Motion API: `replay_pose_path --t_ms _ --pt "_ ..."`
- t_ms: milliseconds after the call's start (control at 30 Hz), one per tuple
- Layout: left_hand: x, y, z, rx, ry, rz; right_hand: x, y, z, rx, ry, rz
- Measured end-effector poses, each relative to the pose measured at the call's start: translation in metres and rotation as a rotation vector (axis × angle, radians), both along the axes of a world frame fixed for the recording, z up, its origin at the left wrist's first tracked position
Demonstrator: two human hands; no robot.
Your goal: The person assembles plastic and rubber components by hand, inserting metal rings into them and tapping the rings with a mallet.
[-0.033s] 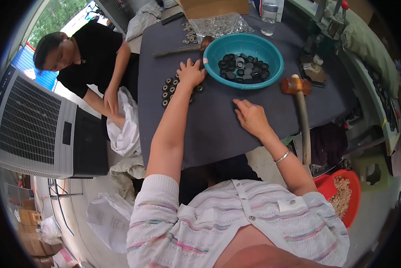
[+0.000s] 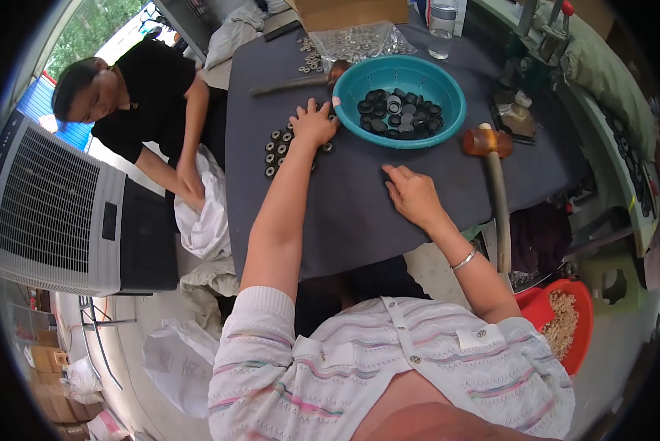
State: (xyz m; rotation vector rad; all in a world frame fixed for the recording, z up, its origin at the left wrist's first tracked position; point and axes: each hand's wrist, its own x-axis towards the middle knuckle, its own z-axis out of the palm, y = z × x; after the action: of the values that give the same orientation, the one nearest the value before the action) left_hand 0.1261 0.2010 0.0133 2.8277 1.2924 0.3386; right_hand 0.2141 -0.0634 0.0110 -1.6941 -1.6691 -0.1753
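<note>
Co-worker has dipped slightly toward white bag | left hand, fingers spread, beside discs near tabletop's left edge | right hand half-curled, cannot tell if holding anything | discs probably light, hard; pinch by rims

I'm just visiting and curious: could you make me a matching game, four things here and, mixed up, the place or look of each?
Things
1. Left hand
2. Right hand
3. Basin
4. Tub

Places and looks
A. On the wearer's side of the turquoise container, fingers partly curled
B. Red, holding pale flakes
C. Fingers spread, beside small ringed pieces
D. Turquoise, holding dark round pieces

Pairs: 1-C, 2-A, 3-D, 4-B
</note>
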Motion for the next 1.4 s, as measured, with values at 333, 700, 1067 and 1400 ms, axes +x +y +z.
replay_pose_path --t_ms 333,700,1067,1400 --pt "-0.047 -0.076 -0.015 0.148 -0.018 -0.412 0.002 0.002 0.005 -0.056 0.004 -0.003" --pt "-0.107 0.017 -0.01 0.071 -0.051 0.055 0.002 0.001 -0.002 -0.048 0.013 -0.019" --pt "-0.1 -0.06 -0.023 -0.053 -0.074 -0.023 0.004 -0.003 -0.003 0.089 0.017 0.022" --pt "-0.161 -0.118 0.011 0.011 -0.862 -0.051 0.066 0.047 0.077 -0.074 -0.243 -0.146"
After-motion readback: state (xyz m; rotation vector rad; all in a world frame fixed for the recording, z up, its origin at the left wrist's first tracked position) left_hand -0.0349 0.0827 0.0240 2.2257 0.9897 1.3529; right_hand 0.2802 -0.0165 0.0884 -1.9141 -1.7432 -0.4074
